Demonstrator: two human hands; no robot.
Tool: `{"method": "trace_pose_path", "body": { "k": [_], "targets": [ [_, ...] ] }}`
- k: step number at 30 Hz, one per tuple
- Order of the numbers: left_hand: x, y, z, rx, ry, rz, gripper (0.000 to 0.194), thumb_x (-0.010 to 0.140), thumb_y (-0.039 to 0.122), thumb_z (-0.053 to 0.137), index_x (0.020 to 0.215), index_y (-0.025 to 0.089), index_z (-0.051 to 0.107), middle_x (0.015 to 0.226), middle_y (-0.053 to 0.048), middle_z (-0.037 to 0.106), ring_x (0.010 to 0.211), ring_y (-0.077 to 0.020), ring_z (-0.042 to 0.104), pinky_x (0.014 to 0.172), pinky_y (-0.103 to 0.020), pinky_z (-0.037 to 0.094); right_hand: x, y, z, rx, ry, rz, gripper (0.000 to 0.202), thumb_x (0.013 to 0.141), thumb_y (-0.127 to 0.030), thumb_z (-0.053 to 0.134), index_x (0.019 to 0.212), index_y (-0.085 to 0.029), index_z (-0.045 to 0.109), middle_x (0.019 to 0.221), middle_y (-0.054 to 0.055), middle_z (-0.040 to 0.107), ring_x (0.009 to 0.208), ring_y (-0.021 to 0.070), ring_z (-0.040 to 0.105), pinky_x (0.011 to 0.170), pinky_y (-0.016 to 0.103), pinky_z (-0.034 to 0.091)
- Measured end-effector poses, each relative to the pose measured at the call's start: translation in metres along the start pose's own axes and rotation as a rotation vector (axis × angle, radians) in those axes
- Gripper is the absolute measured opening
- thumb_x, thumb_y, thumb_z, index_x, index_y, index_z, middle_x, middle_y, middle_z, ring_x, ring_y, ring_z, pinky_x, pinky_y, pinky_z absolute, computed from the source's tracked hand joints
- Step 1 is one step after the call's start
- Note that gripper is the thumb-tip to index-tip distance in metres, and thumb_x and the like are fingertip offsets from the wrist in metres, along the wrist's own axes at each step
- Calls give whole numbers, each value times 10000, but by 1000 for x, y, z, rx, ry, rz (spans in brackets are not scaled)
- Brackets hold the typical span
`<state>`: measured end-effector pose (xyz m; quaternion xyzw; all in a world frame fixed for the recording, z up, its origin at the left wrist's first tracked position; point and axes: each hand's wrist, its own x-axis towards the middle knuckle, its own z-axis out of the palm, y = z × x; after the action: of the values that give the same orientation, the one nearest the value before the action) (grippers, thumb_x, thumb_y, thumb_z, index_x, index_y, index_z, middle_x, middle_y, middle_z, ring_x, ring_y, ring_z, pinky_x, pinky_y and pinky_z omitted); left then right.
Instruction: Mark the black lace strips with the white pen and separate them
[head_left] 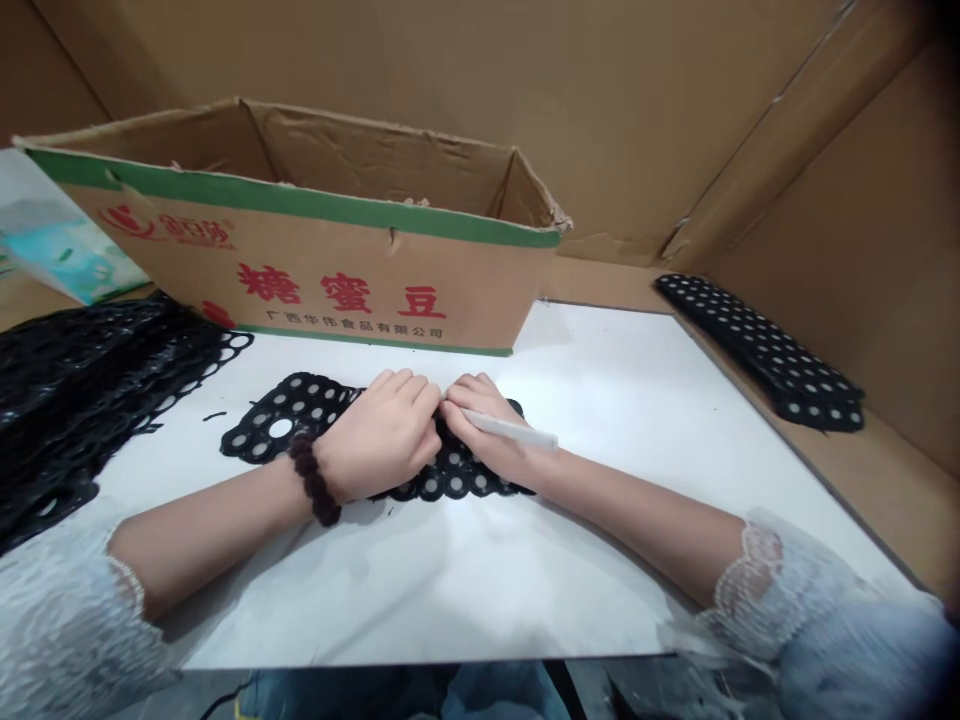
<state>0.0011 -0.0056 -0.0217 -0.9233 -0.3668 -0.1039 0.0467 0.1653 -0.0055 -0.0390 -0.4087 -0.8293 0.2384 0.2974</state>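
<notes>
Perforated sheet (300,415) under both hands' fingers (420,395)

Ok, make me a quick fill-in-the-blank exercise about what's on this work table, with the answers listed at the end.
1. The right hand holds a thin ____ tool.
2. Both hands rest on a black sheet full of round ____.
3. The left hand has a dark beaded ____ at its wrist.
4. Behind the hands stands an open cardboard box with a ____ stripe along its rim.

Missing words: white; holes; bracelet; green
</notes>
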Motion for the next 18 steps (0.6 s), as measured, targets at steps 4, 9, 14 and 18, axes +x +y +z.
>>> {"method": "trace_pose_path", "body": {
  "k": [4, 9, 14, 18],
  "targets": [
    [1, -14, 1, -211, -97, -59, 129, 819, 197, 305, 710, 172, 369, 732, -48, 466, 730, -195, 441, 707, -344, 390, -2, 5, -6, 280, 53, 140, 313, 838, -256, 346, 541, -181, 406, 746, 3, 491, 738, 131, 475, 745, 288, 357],
    [3, -20, 2, -336, -136, -77, 178, 838, 223, 273, 723, 169, 397, 743, -42, 497, 757, -191, 461, 710, -330, 388, -3, 6, -7, 374, 61, 165, 317, 781, -195, 393, 469, -167, 440, 793, 3, 526, 783, 130, 506, 783, 281, 347],
    [5, -19, -1, -361, -157, -86, 199, 821, 212, 281, 728, 160, 448, 755, -43, 525, 772, -188, 478, 734, -319, 377, -3, 3, -7, 373, 67, 185, 325, 787, -210, 395, 472, -167, 463, 753, 3, 522, 770, 133, 504, 772, 284, 349],
    [6, -19, -4, -414, -175, -114, 185, 802, 204, 306, 680, 162, 438, 718, -27, 517, 736, -173, 477, 717, -298, 369, -2, 6, -6, 396, 75, 190, 326, 785, -200, 388, 473, -165, 477, 745, 5, 520, 759, 131, 507, 771, 285, 350]
  ]
}}
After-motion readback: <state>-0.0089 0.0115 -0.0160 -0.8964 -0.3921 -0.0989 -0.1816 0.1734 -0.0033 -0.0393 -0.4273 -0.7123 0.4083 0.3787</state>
